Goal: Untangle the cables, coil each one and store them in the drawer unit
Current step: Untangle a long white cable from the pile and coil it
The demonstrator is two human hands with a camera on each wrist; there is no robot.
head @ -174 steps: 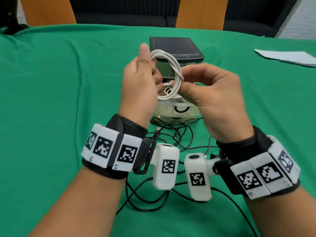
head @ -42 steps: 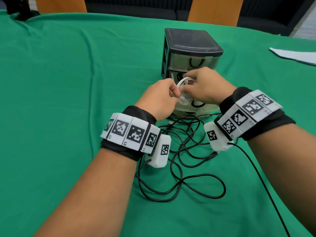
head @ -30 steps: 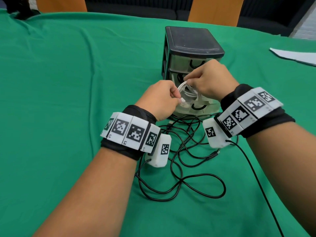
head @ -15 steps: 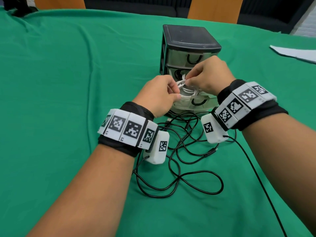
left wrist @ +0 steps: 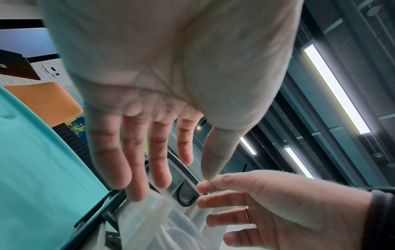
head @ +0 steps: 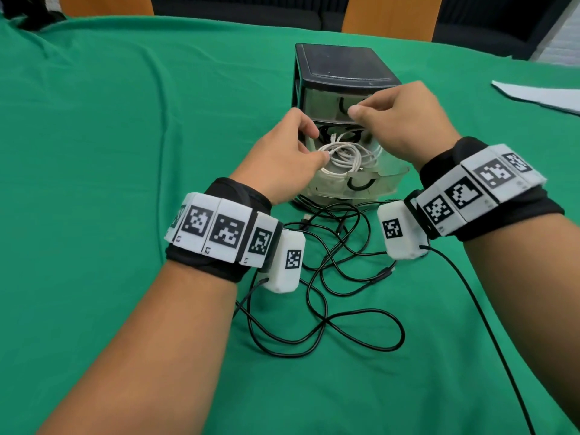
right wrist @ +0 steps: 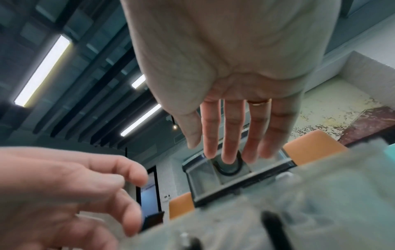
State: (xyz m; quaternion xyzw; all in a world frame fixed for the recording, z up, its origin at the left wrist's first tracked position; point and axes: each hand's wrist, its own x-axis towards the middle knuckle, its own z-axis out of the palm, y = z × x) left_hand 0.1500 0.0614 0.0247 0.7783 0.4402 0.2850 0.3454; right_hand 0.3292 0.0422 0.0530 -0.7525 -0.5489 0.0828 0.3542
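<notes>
A coiled white cable point(head: 345, 155) lies in the pulled-out bottom drawer point(head: 387, 183) of the small black drawer unit point(head: 342, 64). My left hand point(head: 309, 144) hovers at the drawer's left edge, fingers relaxed, thumb tip close to the coil. In the left wrist view its fingers point(left wrist: 136, 169) are straight and one touches the clear drawer wall point(left wrist: 162, 218). My right hand point(head: 364, 109) is above the drawer before the top drawer, holding nothing; its fingers point(right wrist: 230, 143) are straight. A tangled black cable point(head: 329, 277) lies loose on the green cloth in front of the unit.
The green tablecloth point(head: 125, 152) covers the whole table. A white sheet of paper point(head: 539, 97) lies at the far right. Orange chair backs point(head: 389, 17) stand behind the table. A thin black wire point(head: 486, 324) runs from my right wrist camera toward me.
Both hands lowered the white coil into the open bottom drawer and let go of it. The right hand has lifted up toward the top drawer; the left has opened beside the coil.
</notes>
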